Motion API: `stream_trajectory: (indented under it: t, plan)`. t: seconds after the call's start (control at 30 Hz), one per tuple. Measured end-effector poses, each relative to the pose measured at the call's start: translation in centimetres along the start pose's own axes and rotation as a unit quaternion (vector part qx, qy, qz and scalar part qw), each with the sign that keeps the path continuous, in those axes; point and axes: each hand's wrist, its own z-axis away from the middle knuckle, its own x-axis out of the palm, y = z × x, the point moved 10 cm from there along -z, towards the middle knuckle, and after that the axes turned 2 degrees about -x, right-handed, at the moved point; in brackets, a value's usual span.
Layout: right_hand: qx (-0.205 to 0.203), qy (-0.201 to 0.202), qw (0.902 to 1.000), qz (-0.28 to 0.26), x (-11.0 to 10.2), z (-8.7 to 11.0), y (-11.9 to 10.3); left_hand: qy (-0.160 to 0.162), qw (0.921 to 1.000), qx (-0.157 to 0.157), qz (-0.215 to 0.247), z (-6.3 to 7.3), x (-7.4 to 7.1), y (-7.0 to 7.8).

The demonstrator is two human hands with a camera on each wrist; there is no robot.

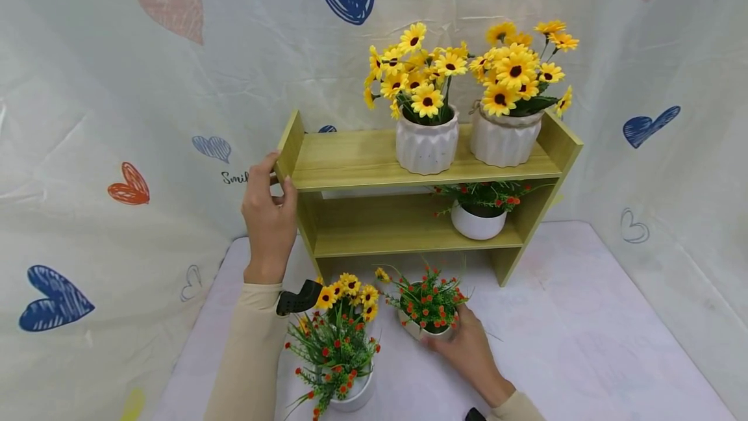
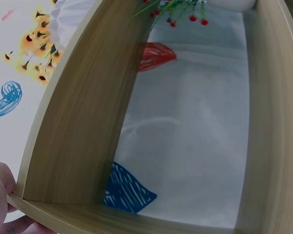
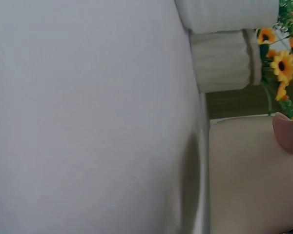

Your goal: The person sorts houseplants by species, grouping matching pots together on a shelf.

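Observation:
My left hand (image 1: 269, 213) grips the left side panel of a two-tier wooden shelf (image 1: 350, 154); in the left wrist view its fingertips (image 2: 1, 183) are at the corner. My right hand (image 1: 467, 346) holds a smooth pale flowerpot (image 3: 254, 170) with small red flowers (image 1: 429, 297), just in front of the shelf. In the right wrist view the thumb (image 3: 289, 136) lies on the pot's side, the other fingers hidden. Two ribbed white pots of yellow flowers, one left (image 1: 428, 148) and one right (image 1: 505, 141), stand on the upper tier. A round white pot (image 1: 479, 223) sits on the lower tier's right.
On the pale table (image 1: 584, 343), left of the held pot, stands a white pot (image 1: 353, 395) of red flowers, with yellow flowers (image 1: 349, 286) behind it. A heart-patterned curtain (image 1: 87, 148) hangs behind and beside the table.

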Motion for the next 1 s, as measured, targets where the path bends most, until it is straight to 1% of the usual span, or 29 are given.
stream_trajectory:
  t: [0.13, 0.2, 0.33, 0.47, 0.6, 0.73, 0.87, 1.0]
  plan:
    - [0.019, 0.0, 0.9993, -0.032, -1.7, 1.4, -0.6, 0.0, 1.0, 0.001, 0.002, 0.0, 0.0, 0.1]
    - [0.017, 0.003, 0.999, -0.042, -2.6, 1.8, -1.3, 0.001, 1.0, -0.001, 0.003, 0.0, -0.1, 0.1]
    - [-0.001, 0.014, 0.9994, -0.033, -4.4, 2.3, -3.0, -0.001, 1.0, -0.001, 0.0, -0.1, -0.1, 0.3]
    - [-0.041, 0.04, 0.9978, -0.032, -6.1, 2.3, -5.3, -0.004, 1.0, 0.0, -0.003, 0.0, 0.0, 0.3]
    - [-0.099, 0.066, 0.992, -0.041, -7.5, 1.6, -7.8, -0.006, 1.0, -0.002, -0.001, 0.0, 0.1, 0.2]
    - [-0.146, 0.074, 0.9848, -0.059, -8.5, 0.3, -9.9, -0.003, 1.0, -0.006, 0.004, 0.1, 0.0, 0.1]
    - [-0.16, 0.088, 0.9819, -0.052, -9.2, -1.2, -11.7, -0.004, 1.0, -0.001, 0.0, 0.0, 0.0, 0.2]
    - [-0.146, 0.094, 0.9846, -0.021, -9.2, -2.9, -12.7, -0.004, 1.0, 0.001, 0.0, 0.0, 0.1, 0.3]
